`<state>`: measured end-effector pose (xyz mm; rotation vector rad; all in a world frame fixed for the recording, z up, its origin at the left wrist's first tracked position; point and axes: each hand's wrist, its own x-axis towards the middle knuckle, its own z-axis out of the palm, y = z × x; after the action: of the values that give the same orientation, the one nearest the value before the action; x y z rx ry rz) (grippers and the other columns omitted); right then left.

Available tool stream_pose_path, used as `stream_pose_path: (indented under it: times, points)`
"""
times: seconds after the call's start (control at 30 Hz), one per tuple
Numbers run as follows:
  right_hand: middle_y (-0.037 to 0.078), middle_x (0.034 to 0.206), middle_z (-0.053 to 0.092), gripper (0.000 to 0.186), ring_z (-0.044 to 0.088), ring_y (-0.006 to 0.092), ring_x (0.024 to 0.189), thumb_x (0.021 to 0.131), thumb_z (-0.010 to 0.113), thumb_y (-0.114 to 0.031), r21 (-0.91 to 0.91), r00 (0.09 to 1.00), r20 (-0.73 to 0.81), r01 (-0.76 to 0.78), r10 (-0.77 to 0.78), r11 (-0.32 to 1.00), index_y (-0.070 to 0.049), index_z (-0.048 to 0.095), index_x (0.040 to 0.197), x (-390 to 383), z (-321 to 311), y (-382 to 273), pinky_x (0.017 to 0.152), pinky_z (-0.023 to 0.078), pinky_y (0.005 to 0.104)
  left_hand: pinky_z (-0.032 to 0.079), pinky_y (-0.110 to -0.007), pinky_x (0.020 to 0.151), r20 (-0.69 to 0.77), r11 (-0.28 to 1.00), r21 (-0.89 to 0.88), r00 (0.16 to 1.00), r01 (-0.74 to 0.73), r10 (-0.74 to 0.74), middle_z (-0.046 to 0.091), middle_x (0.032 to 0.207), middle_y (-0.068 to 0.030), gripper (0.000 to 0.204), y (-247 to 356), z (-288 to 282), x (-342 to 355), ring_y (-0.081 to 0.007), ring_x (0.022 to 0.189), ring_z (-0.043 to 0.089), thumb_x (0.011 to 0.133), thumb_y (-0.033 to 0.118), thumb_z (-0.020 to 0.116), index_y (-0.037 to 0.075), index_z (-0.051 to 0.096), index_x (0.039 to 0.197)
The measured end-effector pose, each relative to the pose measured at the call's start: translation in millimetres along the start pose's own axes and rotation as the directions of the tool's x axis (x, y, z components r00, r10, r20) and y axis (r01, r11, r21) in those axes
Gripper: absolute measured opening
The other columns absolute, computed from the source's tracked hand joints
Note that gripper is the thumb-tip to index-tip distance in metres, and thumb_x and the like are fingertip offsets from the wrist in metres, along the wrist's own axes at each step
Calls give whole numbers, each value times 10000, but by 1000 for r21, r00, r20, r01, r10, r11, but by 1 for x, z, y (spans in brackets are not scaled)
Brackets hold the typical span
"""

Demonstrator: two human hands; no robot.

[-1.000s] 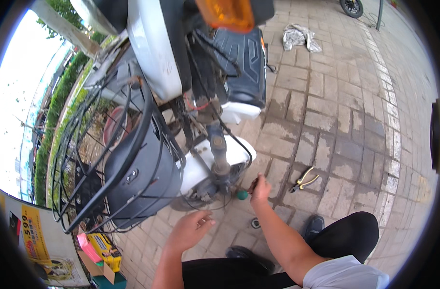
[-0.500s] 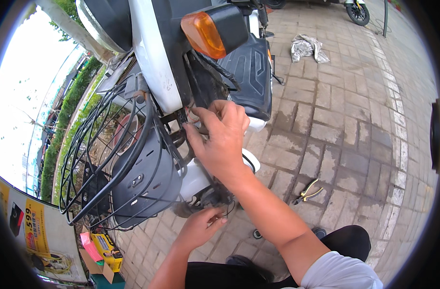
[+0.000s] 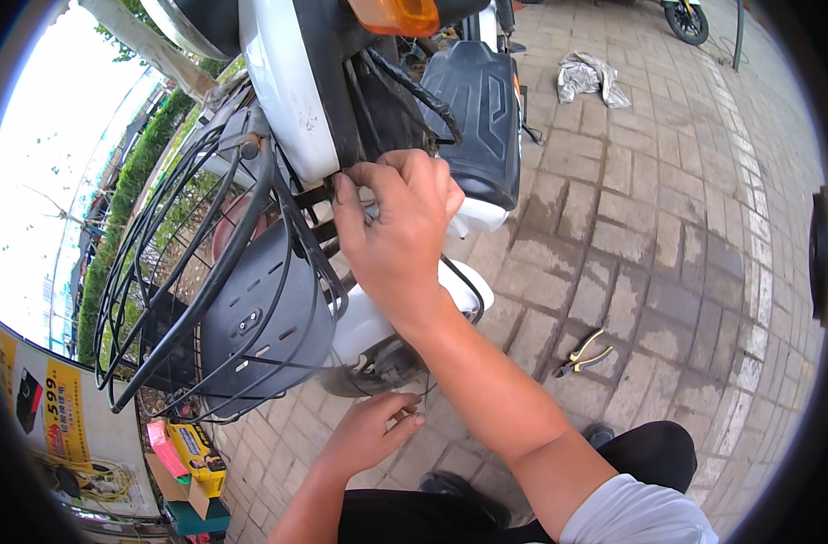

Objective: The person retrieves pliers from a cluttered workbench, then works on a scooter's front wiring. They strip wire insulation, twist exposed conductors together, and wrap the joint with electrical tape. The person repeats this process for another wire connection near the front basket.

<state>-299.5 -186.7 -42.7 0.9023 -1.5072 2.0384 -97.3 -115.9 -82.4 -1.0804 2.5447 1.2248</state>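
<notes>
Your scooter (image 3: 296, 131) stands with its body just right of the black wire basket (image 3: 211, 288), which is fixed at its front, and stretches away beyond it. Your right hand (image 3: 391, 213) is up at the scooter, just right of the basket's upper end. Its thumb and fingertips close in a pinch at the lower end of the white panel (image 3: 282, 82); your knuckles cover the spot, so I cannot tell what they grasp.

Your left hand (image 3: 370, 435) hangs lower, below and to the right of the basket, palm turned inward and fingers loosely curled. The tip of a thin wire (image 3: 427, 390) shows by its fingertips; whether they hold it or only come close, I cannot tell.

Between the basket and your right forearm you have the white fender (image 3: 360, 322), with the front wheel (image 3: 346, 381) under it, partly hidden. Beyond the basket, to the right, lies the dark footboard (image 3: 473, 122).

On the brick paving (image 3: 541, 254), well to the right of the basket, lie pliers (image 3: 575, 364), their yellow and black handles spread. Far beyond the basket, also to the right, is a crumpled grey rag (image 3: 586, 77). Just below the basket sit a yellow box (image 3: 199, 458) and a pink box (image 3: 165, 446), side by side.
</notes>
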Motion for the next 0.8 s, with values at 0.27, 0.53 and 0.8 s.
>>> stream_pose_path:
  times: [0.27,0.53,0.8]
  points:
    - [62,888,541,165,489,262,840,736,735,-37,38,994,61,85,-87,996,-61,613,846,1,-1,5,792,304,396,532,-346,808,30,1000,8,999,14,-15,706,1050,-142,353,0,-2,1,-231,888,687,911,256,688,-14,653,1135]
    - [53,897,537,167,491,255,847,739,764,-78,1,992,108,64,-63,998,-67,639,850,3,-7,5,790,306,400,529,-345,802,49,1000,8,999,3,-4,701,1062,-135,360,0,-3,1,-225,885,686,909,263,692,-2,652,1150]
    - [41,884,590,122,514,234,863,754,770,-81,-75,984,175,-9,22,997,-82,717,864,-2,-20,0,780,314,371,524,-334,779,29,998,33,998,-53,52,697,1030,-132,331,1,-4,-2,-206,861,676,906,237,694,1,660,1134]
